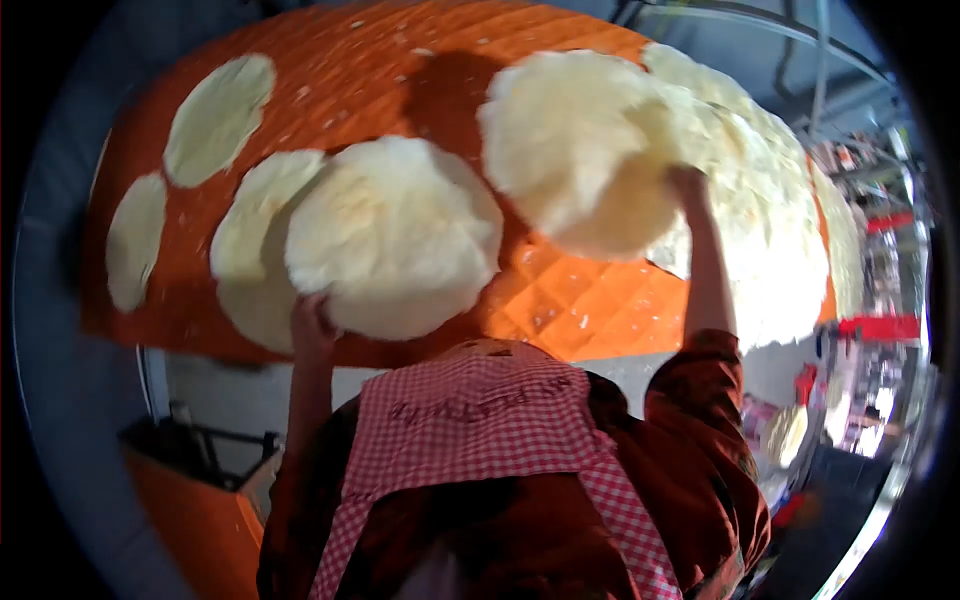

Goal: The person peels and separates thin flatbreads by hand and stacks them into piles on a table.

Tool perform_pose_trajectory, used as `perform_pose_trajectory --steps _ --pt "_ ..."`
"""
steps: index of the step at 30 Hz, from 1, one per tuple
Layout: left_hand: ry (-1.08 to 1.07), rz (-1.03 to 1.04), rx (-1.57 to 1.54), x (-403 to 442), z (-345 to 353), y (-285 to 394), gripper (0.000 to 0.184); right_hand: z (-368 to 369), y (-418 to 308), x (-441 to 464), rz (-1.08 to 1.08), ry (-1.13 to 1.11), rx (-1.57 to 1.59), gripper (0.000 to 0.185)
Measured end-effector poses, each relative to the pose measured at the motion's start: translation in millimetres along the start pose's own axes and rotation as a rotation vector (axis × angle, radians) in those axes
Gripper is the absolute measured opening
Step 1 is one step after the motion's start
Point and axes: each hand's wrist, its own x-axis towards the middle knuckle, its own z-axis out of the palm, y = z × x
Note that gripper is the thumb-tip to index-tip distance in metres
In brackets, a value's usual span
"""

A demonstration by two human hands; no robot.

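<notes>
Two large, round, pale flatbreads are raised over the orange table cover. The left flatbread [395, 235] has its lower left edge in my left hand [316, 322], whose fingers are closed on it. My right hand [688, 185] is closed at the right edge of the other flatbread [570, 150], close to a broad pile of flatbreads [765, 200]. Part of another flatbread [262, 225] lies under and left of the one in my left hand.
Two thinner flatbreads lie at the far left, one upper [220, 120] and one lower [136, 243]. The orange table cover [555, 310] has crumbs on it. An orange box [195, 510] stands below left. Metal frames [820, 70] and red-handled items are at the right.
</notes>
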Motion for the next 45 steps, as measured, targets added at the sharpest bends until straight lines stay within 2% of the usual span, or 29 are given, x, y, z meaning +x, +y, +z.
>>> perform_pose_trajectory --steps 1,2,3,4,6,7,8,10,11,12,13,14,15,16,18,20,21,22,23,26,29,31,32,34,36,38,41,44,45 --pt "-0.052 -0.498 -0.652 3.7 5.1 3.8 0.035 56.9 25.1 -13.2 0.137 0.01 0.225 0.022" --pt "0.271 -1.026 -1.269 7.9 10.4 7.5 0.028 47.9 13.3 -39.3 0.585 0.135 0.862 0.033" --pt "0.264 -0.993 -1.304 15.8 5.5 29.0 0.026 57.0 1.7 -53.2 0.723 0.065 0.596 0.055" --pt "0.247 -0.959 -1.343 19.4 4.4 39.2 0.024 17.2 -32.8 -61.6 0.794 0.094 0.404 0.06" --pt "0.163 -0.678 -1.179 -8.1 34.3 -20.7 0.023 -14.2 -93.2 -57.1 0.477 0.492 0.658 0.051" --pt "0.126 -0.694 -1.195 -7.0 33.0 -19.2 0.024 -72.2 -144.3 -56.7 0.412 0.397 0.926 0.047" --pt "0.089 -0.709 -1.211 -5.3 31.4 -17.0 0.025 -106.3 -191.2 -58.6 0.461 -0.08 1.12 0.049" --pt "0.049 -1.039 -1.443 42.2 2.8 61.8 0.026 -169.1 -287.3 -83.9 -0.22 -0.052 1.215 0.065" --pt "0.037 -0.873 -1.462 43.0 2.4 61.5 0.028 -217.8 -316.0 -89.0 -0.368 -0.176 1.385 0.082" --pt "0.012 -0.703 -1.486 42.5 3.8 61.0 0.029 -230.1 -346.5 -92.7 -0.468 -0.012 1.308 0.091" --pt "0.024 -0.77 -1.548 56.1 3.0 77.6 0.032 -222.9 -379.3 -99.1 -0.371 0.008 1.365 0.094" --pt "0.041 -0.838 -1.609 70.6 3.2 93.9 0.035 -244.7 -384.3 -94.5 -0.314 0.155 1.354 0.079" --pt "0.025 -0.761 -1.515 83.3 -2.7 116.0 0.037 -240.5 -390.5 -84.1 -0.25 0.13 1.342 0.061" --pt "0.078 -0.719 -1.528 99.3 0.9 124.6 0.039 -230.7 -388.3 -72.7 -0.188 0.101 1.335 0.044" --pt "-0.147 -0.402 -1.633 119.3 -5.3 133.7 0.038 -223.2 -358.6 -43.7 -0.038 0.344 1.404 0.017" --pt "-0.171 -0.281 -1.401 131.4 -15.9 182.2 0.035 -253.9 -269.9 -40.2 0.16 0.279 1.502 0.005" --pt "-0.207 -0.247 -1.388 128.0 -13.8 185.3 0.035 -250.1 -233.3 -44.3 0.233 0.201 1.819 0.008" --pt "-0.238 -0.21 -1.37 123.5 -12.4 187.0 0.035 -257.4 -192.8 -57.4 0.405 0.207 1.794 0.004" --pt "-0.266 -0.173 -1.349 118.3 -11.6 189.2 0.035 -263.0 -156.8 -80.3 0.432 0.285 2.018 0.011" --pt "-0.23 -0.369 -1.243 88.9 4.0 174.6 0.032 -223.1 -65.1 -157.5 0.714 0.34 1.88 0.018" --pt "-0.139 -0.569 -1.228 43.4 23.5 146.9 0.027 -133.6 -9.2 -250.1 0.989 0.346 1.659 0.023" --pt "-0.118 -0.671 -1.145 7.8 32.2 131.8 0.023 -49.7 1.4 -313.5 1.106 0.31 1.627 0.036" --pt "-0.125 -0.692 -1.075 -8.3 35.7 128.6 0.021 -19.0 -6.4 -341.2 1.19 0.324 1.479 0.041" --pt "-0.159 -0.765 -0.974 -39.1 33.6 126.2 0.019 81.3 -16.7 -405.7 1.422 0.108 0.526 0.036" --pt "-0.206 -0.857 -0.921 -62.4 28.4 125.0 0.017 63.8 -44.0 -407.1 1.524 0.366 0.967 0.037" --pt "-0.111 -0.973 -0.922 -88.5 22.7 129.0 0.015 74.1 -82.7 -385.8 1.375 0.663 1.242 0.026" --pt "-0.083 -1.094 -0.932 -117.5 17.6 112.9 0.013 -12.7 -154.5 -300.6 1.168 0.316 1.919 0.02" --pt "-0.117 -1.124 -0.937 -138.9 15.0 101.1 0.012 -56.4 -250.7 -225.1 0.624 -0.129 2.122 0.022" --pt "-0.098 -1.115 -0.937 -139.9 13.7 99.4 0.012 -77.2 -278.1 -202.3 0.535 -0.297 2.246 0.023"
